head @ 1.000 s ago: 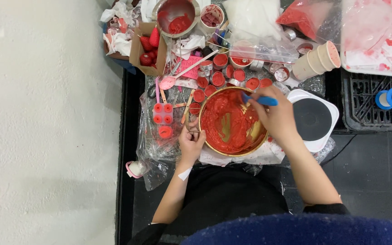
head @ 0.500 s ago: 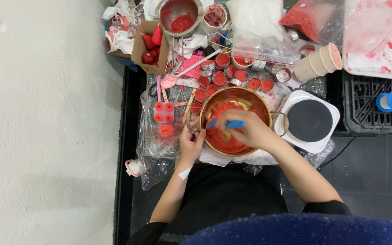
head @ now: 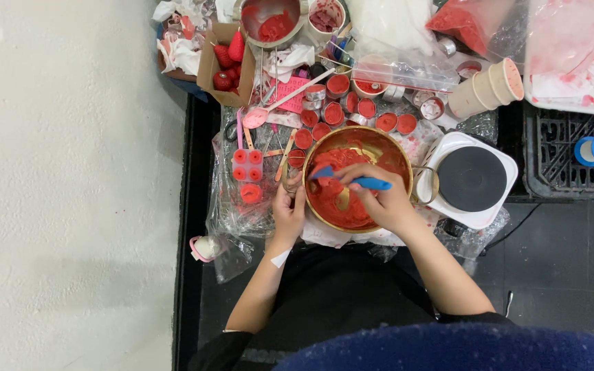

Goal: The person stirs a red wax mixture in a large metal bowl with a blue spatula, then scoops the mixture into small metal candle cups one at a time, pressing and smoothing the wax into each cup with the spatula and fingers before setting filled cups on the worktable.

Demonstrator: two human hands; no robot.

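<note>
The right hand (head: 386,203) was closed in a grip on the blue spatula (head: 359,181), fingers wrapped over its handle. The tool's long axis ran nearly level across the brass bowl (head: 397,159), handle toward the bowl's right rim, blade reaching toward the left of the bowl's middle and dipped in the red paste (head: 335,203). The paste lay mostly in the bowl's left and near half, so it sat left of and just below the gripping hand.

The left hand (head: 289,214) was curled against the bowl's left rim, fingers pressed to the outer wall, nearer the paste than the right hand but holding no tool. Beyond the bowl's far rim stood small red-filled tins (head: 338,113). To the bowl's right, just beside it, sat a white hot plate (head: 472,180). Left of the bowl lay a red mould tray (head: 247,168) on the plastic-covered surface (head: 232,213).
</note>
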